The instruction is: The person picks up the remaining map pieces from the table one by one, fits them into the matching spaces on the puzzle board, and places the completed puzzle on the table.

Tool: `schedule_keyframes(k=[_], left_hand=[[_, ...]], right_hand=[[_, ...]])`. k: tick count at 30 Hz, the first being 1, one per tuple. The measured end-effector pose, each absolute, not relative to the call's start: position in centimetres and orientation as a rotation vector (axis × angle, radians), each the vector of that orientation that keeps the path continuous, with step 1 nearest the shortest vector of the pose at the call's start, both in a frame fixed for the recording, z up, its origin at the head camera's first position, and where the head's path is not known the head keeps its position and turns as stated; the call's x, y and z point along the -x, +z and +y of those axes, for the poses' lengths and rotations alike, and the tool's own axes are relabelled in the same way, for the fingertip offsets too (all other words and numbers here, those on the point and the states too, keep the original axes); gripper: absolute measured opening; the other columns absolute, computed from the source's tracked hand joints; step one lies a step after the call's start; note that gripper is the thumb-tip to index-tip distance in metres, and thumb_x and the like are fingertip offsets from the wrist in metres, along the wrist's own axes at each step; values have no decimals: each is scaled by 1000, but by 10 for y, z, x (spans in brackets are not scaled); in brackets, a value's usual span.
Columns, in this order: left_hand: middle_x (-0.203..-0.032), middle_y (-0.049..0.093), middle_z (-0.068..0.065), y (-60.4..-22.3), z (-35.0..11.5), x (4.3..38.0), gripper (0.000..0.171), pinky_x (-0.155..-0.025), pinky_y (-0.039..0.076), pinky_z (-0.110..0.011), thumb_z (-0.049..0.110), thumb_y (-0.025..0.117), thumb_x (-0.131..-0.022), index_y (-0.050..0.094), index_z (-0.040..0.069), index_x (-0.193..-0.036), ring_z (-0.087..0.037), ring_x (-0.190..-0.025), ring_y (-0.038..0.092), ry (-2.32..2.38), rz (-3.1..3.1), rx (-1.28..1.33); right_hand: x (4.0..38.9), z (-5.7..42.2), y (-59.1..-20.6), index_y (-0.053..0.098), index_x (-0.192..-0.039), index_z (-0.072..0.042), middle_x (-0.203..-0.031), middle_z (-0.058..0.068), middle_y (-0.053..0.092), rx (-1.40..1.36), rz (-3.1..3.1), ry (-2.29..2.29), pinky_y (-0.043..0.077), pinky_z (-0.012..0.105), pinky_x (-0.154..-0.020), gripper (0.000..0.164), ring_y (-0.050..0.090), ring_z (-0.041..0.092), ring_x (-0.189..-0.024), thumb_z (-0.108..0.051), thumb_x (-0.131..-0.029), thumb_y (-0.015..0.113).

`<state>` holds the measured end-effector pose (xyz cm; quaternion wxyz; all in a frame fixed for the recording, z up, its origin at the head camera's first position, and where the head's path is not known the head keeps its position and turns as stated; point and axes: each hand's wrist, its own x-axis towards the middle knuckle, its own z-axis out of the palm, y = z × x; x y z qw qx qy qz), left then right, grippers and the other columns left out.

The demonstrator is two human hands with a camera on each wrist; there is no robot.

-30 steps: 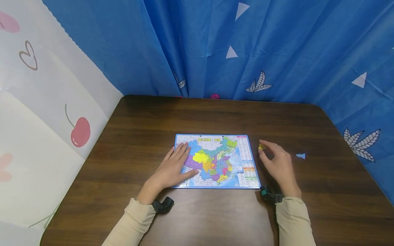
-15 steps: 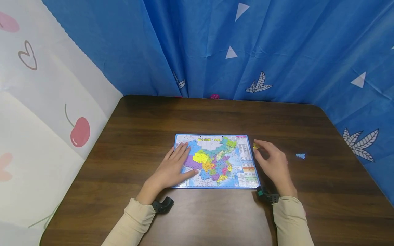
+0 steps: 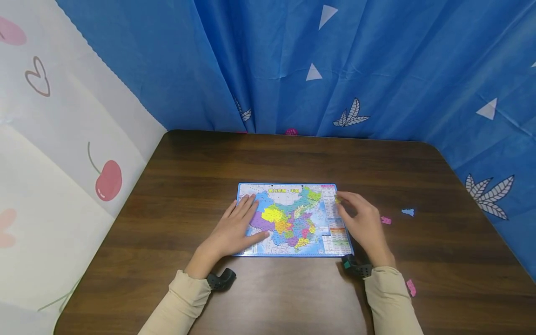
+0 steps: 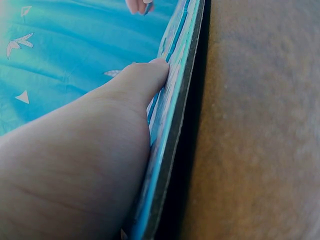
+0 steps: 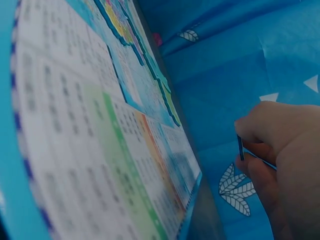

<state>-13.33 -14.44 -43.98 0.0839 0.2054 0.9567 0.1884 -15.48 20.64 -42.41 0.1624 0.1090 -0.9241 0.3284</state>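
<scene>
In the head view a magnetic map puzzle board [image 3: 311, 251], printed with a many-coloured map, lies flat on the table. My left hand [image 3: 230, 233] rests on its left part, fingers spread and straight, thumb on the map's lower area. Between thumb and fingertips my right hand [image 3: 367, 223] pinches a small yellow puzzle piece [image 3: 337, 199], just over the board's upper right edge. In the right wrist view that puzzle piece [image 5: 240, 148] appears edge-on as a thin dark strip, held above the printed tables. The left wrist view shows the left thumb [image 4: 152, 72] against the board.
Right of the right hand lie a blue puzzle piece [image 3: 408, 212] and a pink one [image 3: 386, 220]. Another pink piece [image 3: 412, 287] lies beside the right sleeve. The dark wooden table [image 3: 201, 163] ends at a blue curtain [image 3: 276, 83] behind and a white one on the left.
The right hand has moved left with the yellow puzzle piece, from beside the board to over its right edge. Two pink pieces have come into sight. The left hand stays put.
</scene>
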Motion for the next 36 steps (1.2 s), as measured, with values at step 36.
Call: schedule_keyframes(k=[36], left_hand=[[-174,8,-6,-439,-145,133,97,-130,3,-51,70,51,-94,22,9,-165,-26,-162,4,564,2849,-619]], right_hand=[[154,176,-430,74,-120,-8,-123,11,74,-516,-2614,948,58,51,-95,31,73,30,-108,-7,-90,80]])
